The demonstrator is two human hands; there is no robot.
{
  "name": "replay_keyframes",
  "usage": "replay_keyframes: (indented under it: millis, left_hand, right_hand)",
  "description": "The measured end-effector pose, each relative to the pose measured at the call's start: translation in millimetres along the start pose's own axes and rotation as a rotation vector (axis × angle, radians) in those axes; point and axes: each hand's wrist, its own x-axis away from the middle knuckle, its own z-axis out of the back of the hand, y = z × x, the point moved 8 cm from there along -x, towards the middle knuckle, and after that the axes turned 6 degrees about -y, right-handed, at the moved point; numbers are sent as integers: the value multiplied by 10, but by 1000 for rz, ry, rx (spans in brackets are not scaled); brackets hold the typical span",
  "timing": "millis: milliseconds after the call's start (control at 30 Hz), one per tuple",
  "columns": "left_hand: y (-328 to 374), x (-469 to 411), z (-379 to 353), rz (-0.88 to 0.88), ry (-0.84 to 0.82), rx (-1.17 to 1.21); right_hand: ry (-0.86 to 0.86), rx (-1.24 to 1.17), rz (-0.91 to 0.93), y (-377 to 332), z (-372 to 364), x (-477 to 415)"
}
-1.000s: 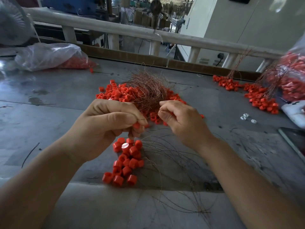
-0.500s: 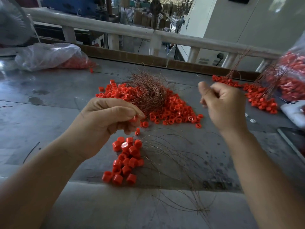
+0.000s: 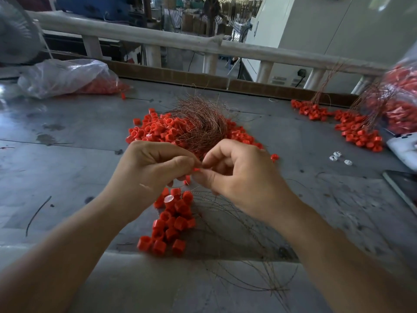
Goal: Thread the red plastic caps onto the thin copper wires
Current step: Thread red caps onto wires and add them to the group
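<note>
Right hand (image 3: 243, 177) is back just below the tangled copper wire heap (image 3: 200, 125), pinching (wire? cant tell) at the small red plastic cap (image 3: 196, 169) the left hand (image 3: 149, 175) pinches, so next threading prob starting.

Red caps (image 3: 172, 219): smooth plastic, slight sheen. Wire bundle (image 3: 203, 125): thin bare copper, dull reddish-brown metal. Worktable (image 3: 74, 159): grey, matt, scuffed and stained; bag (image 3: 65, 75) of clear, glossy, crinkled plastic film

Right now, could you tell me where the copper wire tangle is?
Head view, centre: the copper wire tangle lies on the loose red caps, just beyond the right hand.
</note>
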Motion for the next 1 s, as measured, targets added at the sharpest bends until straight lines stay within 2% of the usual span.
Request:
replay_keyframes:
  millis: [133,267,367,600,1000]
  left_hand:
    - [13,-2,-31,3,-6,-8]
    - [27,10,-21,-10,10,138]
    - [22,12,5,-22,26,132]
    - [52,16,-24,-64,-19,98]
    - [1,12,-11,-42,-39,264]
  right_hand:
    - [-8,-77,-23,63,26,-13]
    - [123,-1,13,50,246,-22]
    - [201,-41,41,33,401,-16]
    - [159,33,92,-82,274,24]
    - [184,80,122,-121,257,49]
